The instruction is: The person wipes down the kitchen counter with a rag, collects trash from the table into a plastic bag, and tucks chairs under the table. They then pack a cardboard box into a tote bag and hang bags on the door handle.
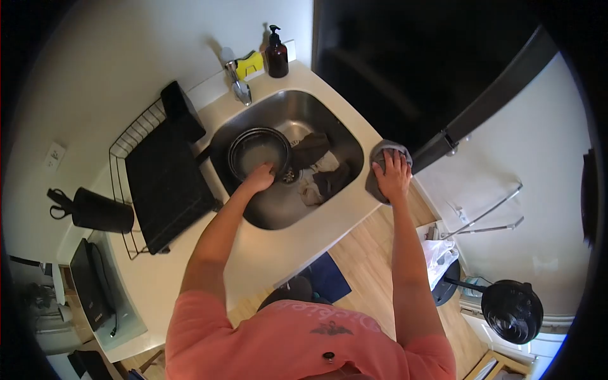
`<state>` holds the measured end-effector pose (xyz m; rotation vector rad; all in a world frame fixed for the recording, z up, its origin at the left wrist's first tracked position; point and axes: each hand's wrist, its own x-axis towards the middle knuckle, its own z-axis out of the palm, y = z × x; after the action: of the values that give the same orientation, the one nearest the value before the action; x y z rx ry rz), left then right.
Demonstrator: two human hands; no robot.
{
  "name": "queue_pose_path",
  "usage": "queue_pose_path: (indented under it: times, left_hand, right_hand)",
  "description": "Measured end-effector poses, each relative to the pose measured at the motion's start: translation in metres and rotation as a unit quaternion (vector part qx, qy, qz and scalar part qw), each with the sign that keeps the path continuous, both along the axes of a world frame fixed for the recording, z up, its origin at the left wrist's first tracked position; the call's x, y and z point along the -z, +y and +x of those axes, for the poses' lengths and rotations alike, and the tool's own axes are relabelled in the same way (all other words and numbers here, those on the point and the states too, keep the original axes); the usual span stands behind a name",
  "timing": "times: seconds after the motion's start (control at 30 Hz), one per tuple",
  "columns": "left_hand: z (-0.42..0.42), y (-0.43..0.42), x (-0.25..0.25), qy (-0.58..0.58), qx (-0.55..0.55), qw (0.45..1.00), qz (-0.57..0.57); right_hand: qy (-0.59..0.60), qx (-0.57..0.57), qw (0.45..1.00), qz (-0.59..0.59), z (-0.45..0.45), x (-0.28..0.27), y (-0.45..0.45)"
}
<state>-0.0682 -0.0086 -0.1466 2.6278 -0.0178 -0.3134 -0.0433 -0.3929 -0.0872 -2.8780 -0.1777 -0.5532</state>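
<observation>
Gray cloth R of sink, under spread R hand, may fall if pushed; L hand grip unclear.

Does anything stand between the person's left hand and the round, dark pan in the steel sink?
Nothing visible does: the left hand overlaps the near rim of the pan, apparently touching it. The crumpled brown and cream cloths lie to its right, not between.

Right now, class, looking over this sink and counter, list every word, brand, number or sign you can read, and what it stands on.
"Dickies" (faint, a probable reading): on the coral T-shirt.
Small pale mark, too small to read: on the black corded appliance.
No other text is legible.
</observation>
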Motion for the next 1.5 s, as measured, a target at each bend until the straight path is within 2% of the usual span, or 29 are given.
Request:
queue_pose_path:
  times: [0.03, 0.13, 0.17, 0.27, 0.37, 0.43, 0.47, 0.57, 0.67, 0.77, 0.87, 0.97, 1.0, 1.07, 1.1, 1.13, 1.17, 1.2, 1.27, 1.3, 1.4, 1.5]
  left_hand:
    - [0.028, 0.009, 0.027, 0.066, -0.018, 0.993, 0.099]
    - [0.052, 0.025, 0.089, -0.072, -0.057, 0.974, 0.208]
    - [0.072, 0.043, 0.129, -0.043, -0.022, 0.971, 0.235]
    - [0.089, 0.039, 0.153, 0.04, 0.062, 0.972, 0.225]
    - [0.093, 0.021, 0.137, 0.12, 0.167, 0.967, 0.149]
    - [0.083, 0.014, 0.114, 0.17, 0.175, 0.969, 0.046]
    - [0.077, 0.013, 0.099, 0.196, 0.156, 0.968, -0.015]
    - [0.05, 0.002, 0.043, 0.234, -0.04, 0.959, -0.152]
    - [0.04, 0.003, 0.036, 0.241, -0.014, 0.963, -0.12]
    - [0.032, -0.014, 0.008, 0.306, 0.029, 0.948, 0.083]
    - [0.022, -0.016, 0.026, 0.241, 0.032, 0.969, 0.041]
    - [-0.001, -0.036, -0.01, 0.067, -0.1, 0.98, 0.156]
    - [-0.002, -0.041, -0.004, 0.008, -0.221, 0.964, 0.147]
    - [-0.004, -0.045, 0.025, -0.107, -0.448, 0.878, 0.131]
    - [0.001, -0.041, 0.044, -0.087, -0.56, 0.824, 0.015]
    - [0.009, -0.031, 0.064, -0.067, -0.655, 0.746, -0.101]
    - [0.01, -0.02, 0.076, -0.042, -0.684, 0.688, -0.239]
    - [0.011, -0.01, 0.087, -0.012, -0.713, 0.605, -0.355]
    - [0.001, 0.008, 0.098, 0.054, -0.631, 0.484, -0.604]
    - [0.0, -0.002, 0.075, 0.066, -0.67, 0.439, -0.594]
    - [-0.005, -0.001, 0.089, 0.057, -0.636, 0.466, -0.612]
    - [-0.004, -0.012, 0.071, 0.008, -0.67, 0.435, -0.601]
  right_hand:
    - [0.01, 0.01, 1.0, 0.001, 0.007, -0.001, -0.002]
    - [0.025, 0.022, 0.999, 0.003, 0.008, -0.005, -0.001]
    - [0.031, 0.029, 0.999, -0.006, 0.008, -0.008, 0.0]
    - [0.033, 0.034, 0.999, -0.015, 0.008, -0.011, 0.002]
    - [0.035, 0.032, 0.999, -0.015, 0.007, -0.015, 0.004]
    - [0.026, 0.026, 0.999, -0.019, 0.009, -0.014, 0.003]
    - [0.021, 0.024, 0.999, -0.018, 0.008, -0.013, 0.003]
    - [0.022, 0.017, 1.0, -0.014, 0.008, -0.015, 0.004]
    - [0.018, 0.013, 1.0, -0.021, 0.008, -0.014, 0.002]
    - [0.026, 0.018, 0.999, -0.029, 0.008, -0.013, 0.003]
    - [0.035, 0.016, 0.999, -0.032, 0.008, -0.014, 0.003]
    - [0.025, 0.008, 0.999, -0.032, 0.009, -0.012, 0.002]
    - [0.017, 0.003, 0.999, -0.033, 0.011, -0.013, 0.0]
    - [0.005, -0.005, 1.0, -0.029, 0.009, -0.011, 0.001]
    - [0.012, -0.023, 1.0, -0.01, 0.009, -0.016, 0.001]
    - [0.02, -0.07, 0.997, 0.006, 0.011, -0.012, -0.003]
    - [0.027, -0.116, 0.993, 0.021, 0.015, -0.005, -0.007]
    - [0.031, -0.162, 0.986, 0.035, 0.021, -0.003, -0.012]
    - [0.043, -0.18, 0.983, 0.0, 0.032, -0.016, -0.008]
    - [0.047, -0.186, 0.981, -0.021, 0.042, -0.021, -0.005]
    - [0.094, -0.22, 0.97, -0.047, 0.081, -0.018, 0.012]
    - [0.134, -0.24, 0.96, -0.059, 0.11, -0.019, 0.034]
